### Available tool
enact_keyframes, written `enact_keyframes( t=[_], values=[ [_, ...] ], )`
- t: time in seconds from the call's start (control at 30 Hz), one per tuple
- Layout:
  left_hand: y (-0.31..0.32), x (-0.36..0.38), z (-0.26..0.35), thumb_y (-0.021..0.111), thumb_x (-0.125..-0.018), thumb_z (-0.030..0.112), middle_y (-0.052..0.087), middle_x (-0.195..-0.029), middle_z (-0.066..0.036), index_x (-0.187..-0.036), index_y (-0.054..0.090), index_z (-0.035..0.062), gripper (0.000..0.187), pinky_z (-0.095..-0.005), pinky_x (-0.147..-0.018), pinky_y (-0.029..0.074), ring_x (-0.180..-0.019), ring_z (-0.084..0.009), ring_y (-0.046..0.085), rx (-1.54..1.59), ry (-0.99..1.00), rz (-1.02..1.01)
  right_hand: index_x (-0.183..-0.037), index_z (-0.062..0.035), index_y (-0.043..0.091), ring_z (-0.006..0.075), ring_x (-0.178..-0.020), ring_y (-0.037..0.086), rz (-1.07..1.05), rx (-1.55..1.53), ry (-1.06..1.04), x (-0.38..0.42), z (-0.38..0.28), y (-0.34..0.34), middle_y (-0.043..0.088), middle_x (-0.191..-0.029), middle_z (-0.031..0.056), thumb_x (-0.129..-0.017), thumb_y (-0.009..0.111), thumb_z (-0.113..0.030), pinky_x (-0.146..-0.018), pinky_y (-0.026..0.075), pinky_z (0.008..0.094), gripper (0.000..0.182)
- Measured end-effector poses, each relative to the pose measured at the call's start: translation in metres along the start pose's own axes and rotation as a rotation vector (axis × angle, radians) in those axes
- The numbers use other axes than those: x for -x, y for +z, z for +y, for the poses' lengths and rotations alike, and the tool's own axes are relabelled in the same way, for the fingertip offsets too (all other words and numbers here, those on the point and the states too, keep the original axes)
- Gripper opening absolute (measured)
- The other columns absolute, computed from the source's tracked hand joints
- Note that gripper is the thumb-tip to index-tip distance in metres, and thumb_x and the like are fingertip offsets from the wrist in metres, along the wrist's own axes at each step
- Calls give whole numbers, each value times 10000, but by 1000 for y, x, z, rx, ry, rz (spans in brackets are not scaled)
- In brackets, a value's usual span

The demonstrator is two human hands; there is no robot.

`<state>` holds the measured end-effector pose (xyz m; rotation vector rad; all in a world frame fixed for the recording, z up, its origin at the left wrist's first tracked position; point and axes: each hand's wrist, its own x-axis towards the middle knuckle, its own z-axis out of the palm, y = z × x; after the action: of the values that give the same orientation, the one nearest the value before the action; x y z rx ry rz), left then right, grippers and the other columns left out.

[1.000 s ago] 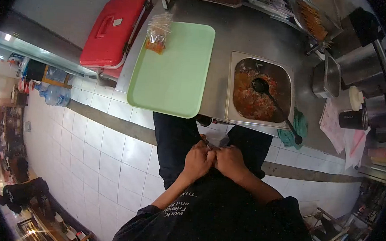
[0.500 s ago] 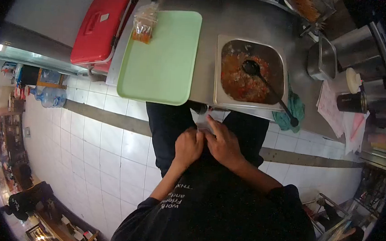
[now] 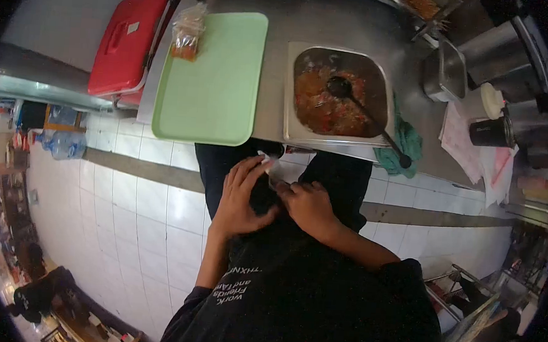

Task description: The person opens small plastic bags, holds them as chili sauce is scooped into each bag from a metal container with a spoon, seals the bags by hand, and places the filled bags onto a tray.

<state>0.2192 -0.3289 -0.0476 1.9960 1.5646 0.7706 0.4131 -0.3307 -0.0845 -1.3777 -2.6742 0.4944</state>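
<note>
My left hand (image 3: 241, 197) is over my lap, fingers stretched out and thumb held apart. Its fingertips touch the upper edge of a small clear plastic bag (image 3: 273, 166). My right hand (image 3: 309, 208) has its fingers curled in and pinches the lower part of that bag. In front of me on the steel counter is a metal pan (image 3: 294, 136) of chunky red-orange sauce (image 3: 326, 105). A black ladle (image 3: 373, 119) rests in it, its handle hanging over the near right corner. To the left lies a light green tray (image 3: 213, 87).
Filled small bags (image 3: 187, 34) with orange contents lie on the tray's far left corner. A red cooler box (image 3: 123, 43) stands left of the counter. Right of the pan are a green cloth (image 3: 406, 145), an empty metal container (image 3: 447, 72), pink-white papers (image 3: 460, 143) and a black cup (image 3: 489, 132).
My left hand has opened from a closed pinch, its fingers now reaching forward along the plastic bag. My right index finger has curled in. The whole view has shifted slightly.
</note>
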Motion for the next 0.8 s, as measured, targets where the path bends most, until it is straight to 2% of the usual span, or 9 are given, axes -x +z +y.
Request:
enact_keyframes(
  t=[0.07, 0.2, 0.23, 0.3, 0.47, 0.53, 0.6, 0.7, 0.8],
  values=[
    [-10, -2, 5, 832, -645, 154, 557, -1333, -122, -1381, 536, 121, 794, -481, -989, 439, -1247, -329, 499, 53, 98, -28, -1096, -58, 695, 253, -962, 668, 54, -361, -24, -1, 8, -17, 649, -1101, 126, -908, 634, -180, -734, 521, 375, 232],
    [-5, -2, 0, 891, -595, 234, 673, -1116, -87, -1261, 655, 122, 715, -420, -892, 507, -1037, -292, 639, 150, 104, 24, -1010, -71, 749, 226, -824, 669, 4, -662, -24, 2, 3, -53, 652, -982, 78, -914, 697, -255, -688, 506, 379, 215],
    [-9, -7, 6, 897, -602, 257, 696, -998, -60, -1163, 699, 118, 611, -388, -817, 530, -905, -274, 670, 124, 145, 95, -1042, -88, 748, 222, -779, 637, 76, -632, -42, 2, 2, -58, 640, -924, 64, -911, 705, -252, -702, 486, 390, 214],
    [-14, -14, 12, 901, -595, 261, 695, -987, -63, -1131, 701, 109, 592, -388, -792, 531, -886, -273, 669, 97, 180, 115, -1105, -123, 745, 213, -689, 572, 213, -564, -72, 3, 0, -69, 616, -808, 36, -904, 720, -244, -728, 447, 412, 236],
    [-14, -24, 18, 926, -576, 298, 692, -923, -77, -1043, 710, 78, 560, -368, -754, 531, -827, -270, 672, 123, 216, 275, -1219, -129, 670, 252, -748, 593, 445, -35, 79, 16, 5, -143, 565, -836, 52, -880, 732, -336, -634, 464, 408, 402],
    [-17, -24, 17, 936, -570, 315, 689, -892, -81, -1017, 713, 67, 557, -354, -749, 528, -799, -261, 672, 118, 211, 315, -1153, -99, 694, 270, -767, 577, 613, 167, 236, -4, 34, -167, 545, -861, 67, -871, 732, -324, -648, 471, 418, 363],
    [-17, -23, 15, 937, -572, 362, 708, -925, -81, -1022, 702, 65, 589, -347, -737, 538, -819, -234, 677, 141, 188, 272, -1106, -84, 712, 280, -820, 584, 531, 433, 319, -18, 65, -173, 548, -926, 91, -874, 716, -286, -697, 486, 420, 308],
    [-18, -24, 15, 936, -568, 386, 711, -924, -84, -1028, 702, 65, 607, -333, -713, 541, -816, -219, 674, 208, 161, 268, -1054, -70, 723, 291, -863, 587, 346, 332, 314, -33, 86, -174, 551, -968, 92, -861, 680, -221, -790, 479, 431, 248],
    [-20, -17, 12, 935, -564, 366, 706, -918, -94, -1064, 710, 55, 630, -331, -725, 541, -824, -225, 669, 235, 71, 287, -1043, -70, 721, 265, -968, 573, 354, 567, 224, -49, 94, -184, 564, -990, 70, -849, 633, -167, -914, 435, 449, 233]
  ],
)
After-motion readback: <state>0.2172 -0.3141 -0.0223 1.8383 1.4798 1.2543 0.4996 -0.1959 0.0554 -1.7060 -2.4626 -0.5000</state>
